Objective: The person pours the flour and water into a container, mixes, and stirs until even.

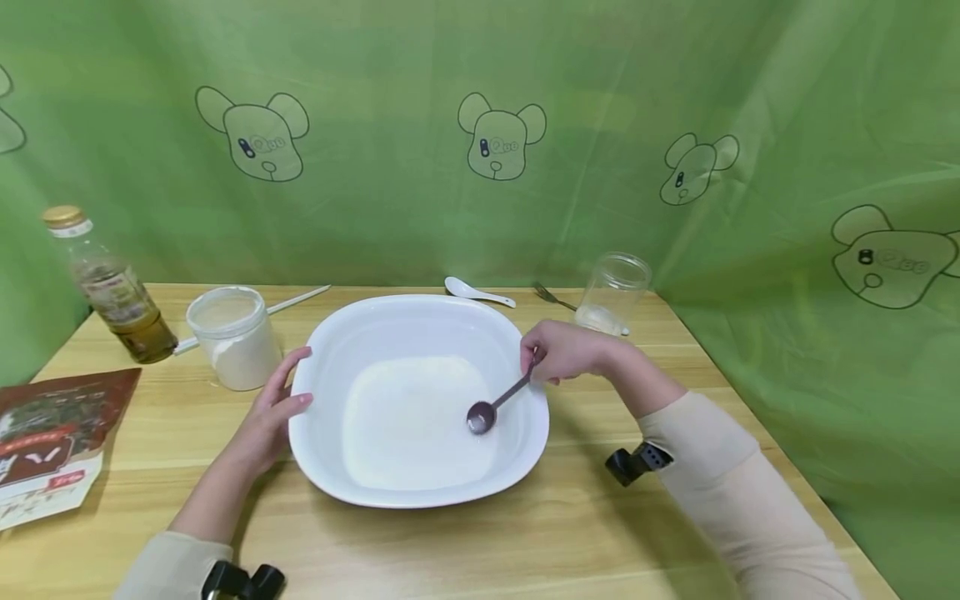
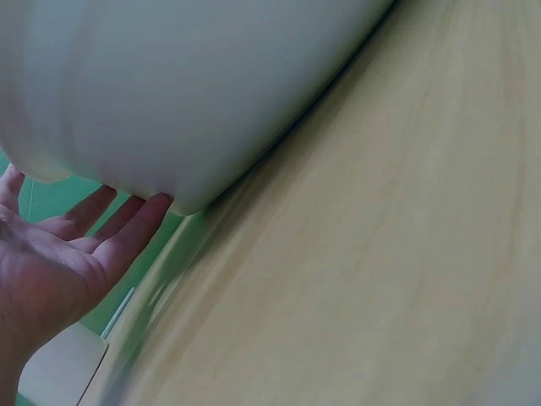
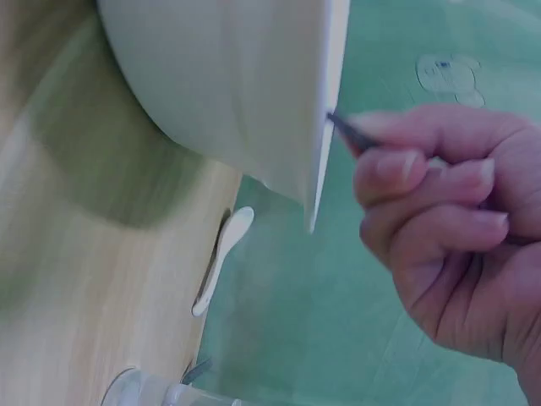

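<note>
Head view: the right hand (image 1: 562,350) pinches a dark measuring spoon (image 1: 482,417) with curled fingers, its scoop inside the white basin (image 1: 408,497), whose left rim the left hand (image 1: 268,417) grips with thumb and fingers.

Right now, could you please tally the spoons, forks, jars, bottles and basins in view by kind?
Spoons: 2 (dark measuring spoon, white spoon)
Forks: 1 (fork)
Jars: 2 (left jar, right jar)
Bottles: 1 (bottle)
Basins: 1 (white basin)
Total: 7
</note>
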Demonstrator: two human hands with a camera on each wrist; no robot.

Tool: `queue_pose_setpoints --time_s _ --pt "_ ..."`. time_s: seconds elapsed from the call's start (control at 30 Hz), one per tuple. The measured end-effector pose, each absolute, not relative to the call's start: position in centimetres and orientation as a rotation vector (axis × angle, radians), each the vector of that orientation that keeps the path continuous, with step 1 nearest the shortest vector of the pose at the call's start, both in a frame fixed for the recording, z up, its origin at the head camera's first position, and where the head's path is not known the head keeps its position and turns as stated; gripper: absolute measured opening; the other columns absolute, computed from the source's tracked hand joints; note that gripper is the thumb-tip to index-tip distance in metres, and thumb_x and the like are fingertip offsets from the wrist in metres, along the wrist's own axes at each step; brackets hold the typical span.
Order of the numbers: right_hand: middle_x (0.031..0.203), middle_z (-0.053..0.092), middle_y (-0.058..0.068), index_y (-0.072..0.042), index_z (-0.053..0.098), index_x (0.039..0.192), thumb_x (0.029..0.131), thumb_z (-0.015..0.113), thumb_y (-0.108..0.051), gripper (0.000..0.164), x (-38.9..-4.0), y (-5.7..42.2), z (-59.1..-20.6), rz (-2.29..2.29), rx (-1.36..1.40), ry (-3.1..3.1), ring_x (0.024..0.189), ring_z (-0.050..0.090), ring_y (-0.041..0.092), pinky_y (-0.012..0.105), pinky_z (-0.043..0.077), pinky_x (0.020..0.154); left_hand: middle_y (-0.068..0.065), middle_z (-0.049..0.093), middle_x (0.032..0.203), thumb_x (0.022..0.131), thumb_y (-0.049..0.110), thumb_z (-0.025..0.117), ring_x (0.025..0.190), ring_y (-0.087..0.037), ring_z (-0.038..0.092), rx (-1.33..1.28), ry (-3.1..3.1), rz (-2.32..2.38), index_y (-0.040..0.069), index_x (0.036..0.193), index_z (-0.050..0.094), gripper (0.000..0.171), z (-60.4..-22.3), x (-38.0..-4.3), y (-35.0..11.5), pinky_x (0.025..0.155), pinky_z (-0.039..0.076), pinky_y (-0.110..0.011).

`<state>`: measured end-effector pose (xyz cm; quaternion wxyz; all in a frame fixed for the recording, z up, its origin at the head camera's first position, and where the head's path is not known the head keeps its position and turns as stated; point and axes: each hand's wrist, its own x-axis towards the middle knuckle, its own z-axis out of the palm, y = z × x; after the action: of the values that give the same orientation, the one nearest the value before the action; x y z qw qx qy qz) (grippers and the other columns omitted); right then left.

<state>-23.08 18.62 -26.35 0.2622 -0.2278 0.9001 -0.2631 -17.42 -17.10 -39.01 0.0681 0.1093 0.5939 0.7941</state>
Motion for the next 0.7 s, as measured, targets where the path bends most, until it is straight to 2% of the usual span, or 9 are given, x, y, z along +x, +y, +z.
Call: queue_pose_setpoints --time_s 0.2,0.4,0.57,0.7 --pt "0.052 0.047 0.005 0.002 0.057 0.078 0.069 0.049 0.008 0.013 -24.7 17.8 -27.1 -0.763 -0.522 2.59 0.041 0.036 0.01 0.019 0.028 0.038 -0.013 0.042 0.111 0.085 0.007 0.045 0.088 -0.021 0.056 0.337 1.792 2.396 0.024 0.131 0.027 0.052 -39.1 -17.5 -17.2 0.068 0.049 -0.04" --pt "0.055 0.05 0.007 0.002 0.056 0.082 0.073 0.053 0.005 0.01 -25.6 14.9 -28.9 -0.914 -0.442 2.602 0.041 0.037 0.01 0.018 0.029 0.036 -0.013 0.041 0.111 0.085 0.008 0.045 0.089 -0.02 0.055 0.322 1.803 2.388 0.024 0.131 0.027 0.052 -39.0 -17.5 -17.1 0.068 0.049 -0.04" --pt "0.06 0.053 0.014 0.001 0.057 0.083 0.075 0.056 0.003 0.008 -25.4 11.7 -30.4 -1.033 -0.4 2.541 0.041 0.038 0.011 0.017 0.029 0.035 -0.014 0.04 0.113 0.084 0.008 0.045 0.09 -0.021 0.055 0.321 1.804 2.385 0.025 0.131 0.028 0.052 -39.0 -17.4 -17.1 0.069 0.049 -0.04" --pt "0.06 0.053 0.014 0.001 0.056 0.082 0.076 0.057 0.003 0.007 -24.7 9.8 -31.3 -1.124 -0.41 2.443 0.04 0.037 0.012 0.018 0.029 0.034 -0.014 0.038 0.115 0.085 0.008 0.045 0.091 -0.02 0.054 0.319 1.814 2.382 0.025 0.13 0.028 0.052 -39.1 -17.4 -17.1 0.069 0.049 -0.039"
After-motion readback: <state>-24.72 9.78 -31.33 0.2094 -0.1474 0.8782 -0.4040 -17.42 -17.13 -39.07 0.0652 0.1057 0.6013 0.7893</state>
